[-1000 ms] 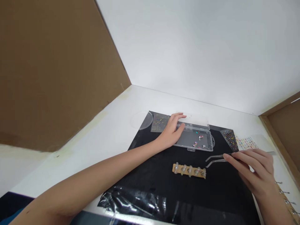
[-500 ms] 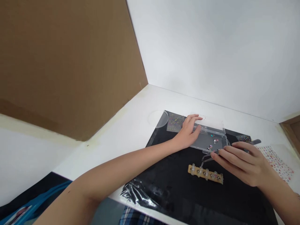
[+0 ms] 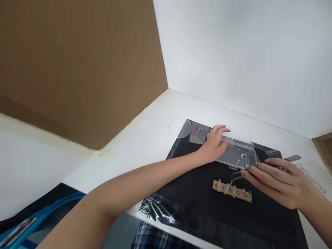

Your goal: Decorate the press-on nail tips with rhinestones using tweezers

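Observation:
My right hand grips a pair of bent-tip metal tweezers. Their tips are at the upper edge of a narrow wooden strip, which carries several clear nail-like pieces in a row, some with small sparkling bits on them. Whether the tips hold or touch anything is too small to tell. My left hand rests at the left end of an open clear plastic box, thumb and fingers apart. Small coloured gems or charms lie inside the box.
A black mat lies beneath these things on a white table. Around the box are a clear round lid or disc, a patterned sticker sheet and a dotted sheet. Crinkled plastic lies at the front edge. A brown panel rises at left.
The whole scene has shifted slightly right as the view turned. The tweezer tips are a little closer to the pieces on the strip. My left hand stays at the box.

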### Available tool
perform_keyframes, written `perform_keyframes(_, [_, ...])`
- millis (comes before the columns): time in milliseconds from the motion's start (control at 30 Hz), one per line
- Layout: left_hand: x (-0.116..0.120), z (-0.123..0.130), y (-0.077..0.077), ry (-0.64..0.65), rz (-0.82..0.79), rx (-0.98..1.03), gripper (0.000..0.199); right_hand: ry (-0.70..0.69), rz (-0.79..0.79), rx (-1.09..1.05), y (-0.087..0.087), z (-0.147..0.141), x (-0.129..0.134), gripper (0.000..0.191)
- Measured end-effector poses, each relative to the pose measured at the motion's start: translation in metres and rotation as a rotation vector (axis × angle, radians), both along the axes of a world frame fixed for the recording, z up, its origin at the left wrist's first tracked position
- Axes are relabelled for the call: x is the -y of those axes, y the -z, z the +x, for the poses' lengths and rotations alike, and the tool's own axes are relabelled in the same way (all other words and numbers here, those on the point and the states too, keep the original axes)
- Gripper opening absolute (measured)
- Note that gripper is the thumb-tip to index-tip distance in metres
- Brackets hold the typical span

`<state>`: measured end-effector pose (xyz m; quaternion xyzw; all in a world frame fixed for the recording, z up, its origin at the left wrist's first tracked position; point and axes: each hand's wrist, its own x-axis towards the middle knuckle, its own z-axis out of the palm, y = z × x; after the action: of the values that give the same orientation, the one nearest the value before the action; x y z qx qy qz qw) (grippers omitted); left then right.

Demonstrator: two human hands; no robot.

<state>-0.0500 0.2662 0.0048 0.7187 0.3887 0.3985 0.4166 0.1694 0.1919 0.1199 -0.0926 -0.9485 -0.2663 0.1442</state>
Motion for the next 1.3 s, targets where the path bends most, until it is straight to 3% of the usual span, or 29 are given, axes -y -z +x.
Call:
perform_keyframes(233, [0.000, 0.001, -0.001, -0.009, 0.004, -0.014, 0.031, 0.028, -0.071, -0.050, 0.000, -0.007, -0.006, 0.022])
perform_keyframes(633, [0.001, 0.001, -0.003, -0.004, -0.006, -0.014, 0.035, 0.198, -0.349, -0.223, 0.041, 0.023, -0.016, 0.039])
perform_keyframes(867, [0.001, 0.002, -0.005, -0.003, -0.007, -0.019, 0.036, 0.157, -0.333, -0.199, 0.044, 0.016, -0.019, 0.043])
perform_keyframes(1167, [0.001, 0.005, -0.005, -0.015, -0.008, -0.027, 0.037, 0.219, -0.344, -0.340, 0.059, 0.013, -0.003, 0.048])
perform_keyframes(1300, [0.001, 0.004, -0.005, -0.020, -0.013, -0.015, 0.037, 0.254, -0.339, -0.360, 0.060, 0.022, 0.000, 0.059])
